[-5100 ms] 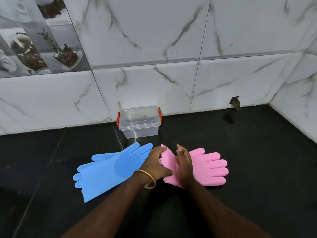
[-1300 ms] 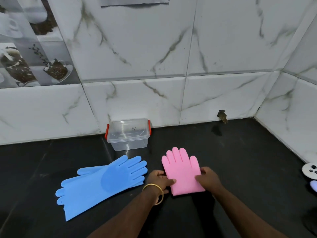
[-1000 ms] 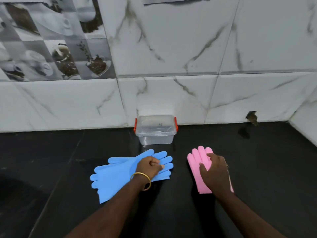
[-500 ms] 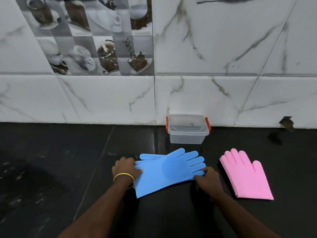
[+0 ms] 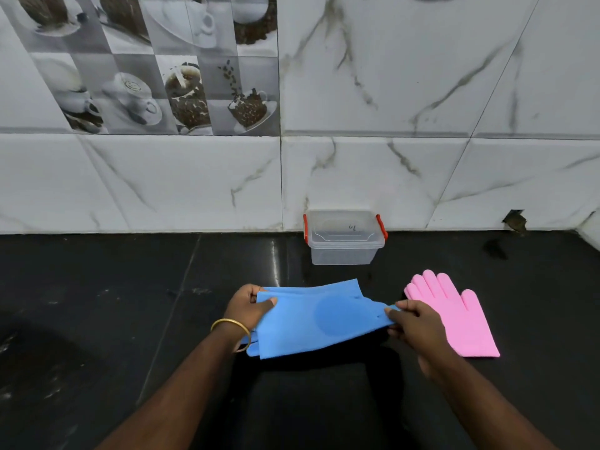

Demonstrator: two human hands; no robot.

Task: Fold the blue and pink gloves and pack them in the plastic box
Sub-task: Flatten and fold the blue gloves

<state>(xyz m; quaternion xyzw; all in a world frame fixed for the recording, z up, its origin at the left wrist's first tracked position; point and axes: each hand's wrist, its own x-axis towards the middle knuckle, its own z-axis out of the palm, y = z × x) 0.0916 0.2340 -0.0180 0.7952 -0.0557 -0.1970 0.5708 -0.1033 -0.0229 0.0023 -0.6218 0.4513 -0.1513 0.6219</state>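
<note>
Far to the left and up on the wall you have the printed coffee-cup tiles (image 5: 156, 76), with white marbled wall tiles (image 5: 422, 92) filling the rest. Below them runs the black countertop (image 5: 97, 319).

Your left hand (image 5: 248, 308), a gold bangle (image 5: 231, 331) on its wrist, pinches the left end of the blue gloves (image 5: 318, 319), thumb on top and fingers curled beneath. The blue gloves are stretched between your two hands, lifted at the pinched ends, their lower left corner hanging down toward the countertop; a round darker patch shows in the middle. Your right hand (image 5: 414, 323) grips the right end of them, at the finger end, thumb and fingertips closed on the material.

Behind the blue gloves, against the foot of the wall, stands the clear plastic box (image 5: 344, 241) with red clips at both ends and its lid on.

Just right of your right hand, the pink gloves (image 5: 461, 319) lie flat on the countertop, fingers pointing toward the wall, cuff toward you, nobody touching them.
</note>
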